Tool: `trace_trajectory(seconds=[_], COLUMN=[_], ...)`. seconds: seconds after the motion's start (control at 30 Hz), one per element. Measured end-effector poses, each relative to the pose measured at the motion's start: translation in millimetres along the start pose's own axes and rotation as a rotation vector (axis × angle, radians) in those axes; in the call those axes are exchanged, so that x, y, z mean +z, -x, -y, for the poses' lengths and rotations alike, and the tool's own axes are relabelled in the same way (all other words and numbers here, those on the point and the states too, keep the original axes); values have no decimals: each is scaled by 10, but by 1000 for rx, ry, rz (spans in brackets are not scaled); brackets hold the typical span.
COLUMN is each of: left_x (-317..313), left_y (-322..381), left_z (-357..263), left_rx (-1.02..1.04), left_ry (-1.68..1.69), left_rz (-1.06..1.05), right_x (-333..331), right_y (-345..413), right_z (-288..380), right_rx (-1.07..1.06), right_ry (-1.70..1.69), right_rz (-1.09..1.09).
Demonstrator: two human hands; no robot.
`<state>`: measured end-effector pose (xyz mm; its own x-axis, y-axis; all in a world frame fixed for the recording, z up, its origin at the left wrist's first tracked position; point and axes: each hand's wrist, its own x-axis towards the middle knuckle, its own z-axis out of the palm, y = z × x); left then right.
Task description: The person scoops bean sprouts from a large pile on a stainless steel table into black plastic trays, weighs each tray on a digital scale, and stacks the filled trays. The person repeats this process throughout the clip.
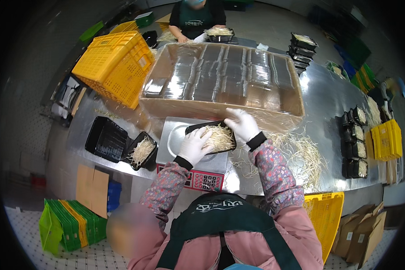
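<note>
A black plastic tray (234,145) heaped with bean sprouts (219,137) sits on the steel platform (168,158) of a digital scale with a red keypad (207,181). My left hand (195,146), in a white glove, lies over the tray's left part with its fingers spread on the sprouts. At the tray's far right corner is my gloved right hand (243,125), fingers apart and thumb near the rim. Loose sprouts (300,158) are strewn on the steel table to the right. Another filled black tray (142,152) stands left of the scale, beside stacked trays (106,140).
Beyond the scale stands a cardboard box (219,109) of clear plastic lids (209,74). A yellow crate (114,67) leans at its left. Filled trays stand stacked (302,50) and in a row (357,145) on the right. Across the table is a person (197,20).
</note>
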<state>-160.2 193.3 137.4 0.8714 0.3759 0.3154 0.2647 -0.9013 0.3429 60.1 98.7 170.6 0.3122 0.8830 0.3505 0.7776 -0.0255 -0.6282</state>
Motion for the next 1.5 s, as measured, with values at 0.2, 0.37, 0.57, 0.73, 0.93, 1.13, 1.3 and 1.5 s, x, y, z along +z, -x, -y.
trace_trajectory(seconds=[0.2, 0.37, 0.57, 0.73, 0.93, 1.13, 1.3, 1.5], left_x=[-77, -386, -750, -1088, -1239, -1214, -1036, -1039], left_y=[41, 147, 634, 791, 402, 635, 943, 1089], left_z=[-106, -110, 260, 277, -253, -11, 101, 62], left_rx=[-106, -178, -547, -676, -318, -573, -596, -623], left_ry=[-34, 240, 668, 936, 1323, 1259, 1346, 1324], left_rz=[-32, -228, -480, -676, -600, -879, -999, -1033], right_x=[-1, -77, -468, -949, -651, 90, 300, 386], right_y=[-483, -561, -549, -519, -218, 179, 375, 288], right_z=[-497, -851, -792, -175, 873, 479, 544, 451], right_rx=[89, 165, 167, 5, 134, 72, -73, -26], right_ry=[466, 195, 124, -549, -987, -665, 37, 121], right_rz=[21, 283, -62, -400, -16, 225, 337, 291])
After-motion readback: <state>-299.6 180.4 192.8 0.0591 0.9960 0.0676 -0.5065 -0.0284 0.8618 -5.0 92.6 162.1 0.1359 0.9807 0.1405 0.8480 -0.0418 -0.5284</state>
